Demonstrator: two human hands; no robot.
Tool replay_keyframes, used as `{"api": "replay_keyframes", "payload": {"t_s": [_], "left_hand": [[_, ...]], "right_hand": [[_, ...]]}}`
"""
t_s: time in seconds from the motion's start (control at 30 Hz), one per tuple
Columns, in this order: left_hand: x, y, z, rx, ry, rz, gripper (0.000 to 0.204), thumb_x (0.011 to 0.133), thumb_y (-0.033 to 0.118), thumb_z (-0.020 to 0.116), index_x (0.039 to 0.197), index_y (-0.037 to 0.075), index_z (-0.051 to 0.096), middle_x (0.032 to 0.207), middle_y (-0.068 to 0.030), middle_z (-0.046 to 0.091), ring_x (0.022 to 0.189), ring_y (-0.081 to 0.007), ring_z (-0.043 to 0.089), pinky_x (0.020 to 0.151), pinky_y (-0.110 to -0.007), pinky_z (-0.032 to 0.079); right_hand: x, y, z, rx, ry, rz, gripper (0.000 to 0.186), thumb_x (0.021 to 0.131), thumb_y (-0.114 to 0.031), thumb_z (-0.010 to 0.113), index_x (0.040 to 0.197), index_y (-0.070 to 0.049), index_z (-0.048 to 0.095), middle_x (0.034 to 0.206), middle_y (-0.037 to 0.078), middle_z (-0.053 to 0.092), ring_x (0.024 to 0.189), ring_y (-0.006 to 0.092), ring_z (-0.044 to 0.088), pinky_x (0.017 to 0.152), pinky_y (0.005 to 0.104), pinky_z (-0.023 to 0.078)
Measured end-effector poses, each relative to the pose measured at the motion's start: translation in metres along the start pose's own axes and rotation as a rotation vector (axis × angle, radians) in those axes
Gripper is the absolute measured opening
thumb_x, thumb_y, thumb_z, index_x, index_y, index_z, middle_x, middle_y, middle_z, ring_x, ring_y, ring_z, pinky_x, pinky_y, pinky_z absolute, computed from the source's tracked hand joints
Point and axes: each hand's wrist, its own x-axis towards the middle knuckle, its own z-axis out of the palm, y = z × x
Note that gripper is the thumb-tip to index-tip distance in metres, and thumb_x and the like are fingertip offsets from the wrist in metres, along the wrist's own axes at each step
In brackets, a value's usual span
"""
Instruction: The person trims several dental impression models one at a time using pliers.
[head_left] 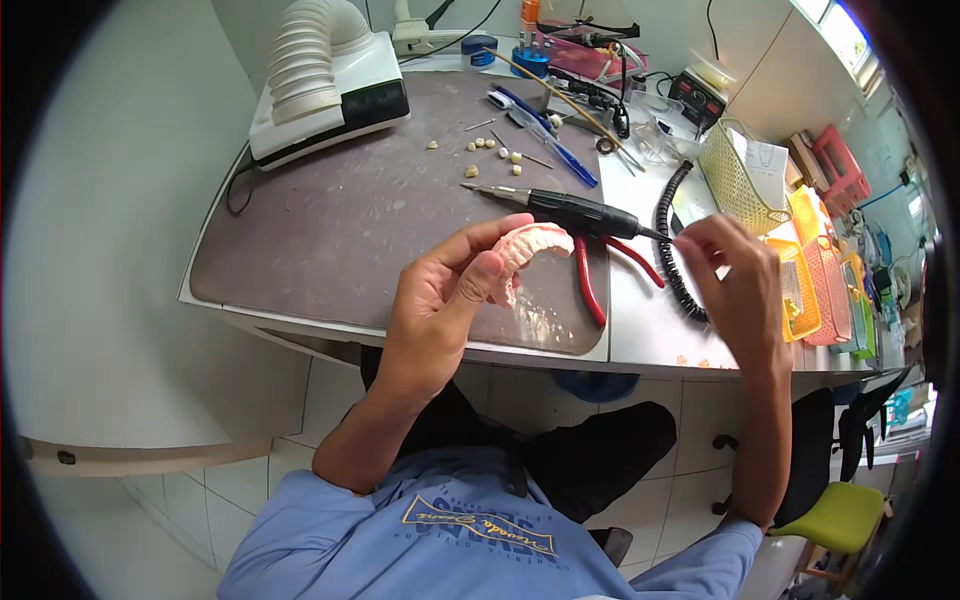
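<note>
My left hand (450,295) grips a curved pink-and-cream dental cast (530,243) between thumb and fingers. My right hand (725,275) has its fingers bent together beside the rear end of a black rotary handpiece (582,210); what they hold, if anything, is unclear. The handpiece lies across the grey mat (290,240), over red-handled pliers (590,285), and a black coiled cord (675,270) runs beside it. Behind it are several small cream tooth-like pieces (472,170), thin metal bits (535,160) and blue pen-like tools (570,160).
A white extraction unit with ribbed hose (300,85) stands at the back left. At the back are a pink tray (590,60) and a small control box (700,95). Several mesh baskets (730,180) line the right side. A green-seated chair (835,515) stands on the floor at right.
</note>
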Motion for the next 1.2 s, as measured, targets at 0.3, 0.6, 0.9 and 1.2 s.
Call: {"api": "replay_keyframes", "payload": {"t_s": [0.3, 0.6, 0.9, 1.2], "left_hand": [[-0.012, 0.012, 0.002, -0.088, -0.016, -0.051, 0.040, 0.109, 0.024, 0.044, 0.132, -0.006, 0.056, 0.128, -0.0142, 0.063, 0.101, -0.0108, 0.062, 0.093, -0.025, 0.050], [-0.032, 0.006, 0.010, -0.259, -0.078, -0.107, 0.039, 0.105, 0.024, 0.055, 0.132, -0.004, 0.053, 0.115, -0.0108, 0.067, 0.101, -0.0089, 0.062, 0.092, -0.024, 0.049], [-0.094, -0.054, 0.034, -0.348, -0.244, -0.295, 0.035, 0.092, 0.009, 0.072, 0.121, -0.005, 0.058, 0.127, -0.0184, 0.062, 0.115, -0.0239, 0.064, 0.102, -0.037, 0.051], [-0.104, -0.184, 0.062, -0.103, -0.208, -0.677, 0.032, 0.096, 0.010, 0.067, 0.121, -0.005, 0.054, 0.115, -0.0158, 0.066, 0.105, -0.0214, 0.068, 0.094, -0.036, 0.058]], "right_hand": [[-0.008, -0.039, 0.041, -0.268, -0.286, -0.047, 0.063, 0.089, -0.047, 0.068, 0.123, 0.005, 0.059, 0.109, 0.023, 0.060, 0.098, 0.0362, 0.063, 0.086, 0.0421, 0.052], [-0.018, -0.047, 0.009, -0.281, -0.425, 0.127, 0.037, 0.089, -0.030, 0.057, 0.100, 0.005, 0.061, 0.100, 0.025, 0.061, 0.097, 0.0377, 0.061, 0.090, 0.0483, 0.046], [-0.125, -0.034, -0.014, 0.480, -0.225, 0.533, 0.038, 0.091, -0.034, 0.072, 0.103, -0.002, 0.057, 0.076, 0.004, 0.053, 0.070, 0.0118, 0.050, 0.066, 0.0266, 0.042], [-0.272, -0.028, 0.103, 0.477, -0.034, 0.871, 0.042, 0.082, 0.000, 0.063, 0.125, -0.002, 0.062, 0.109, 0.017, 0.061, 0.098, 0.0313, 0.066, 0.087, 0.0387, 0.052]]}}
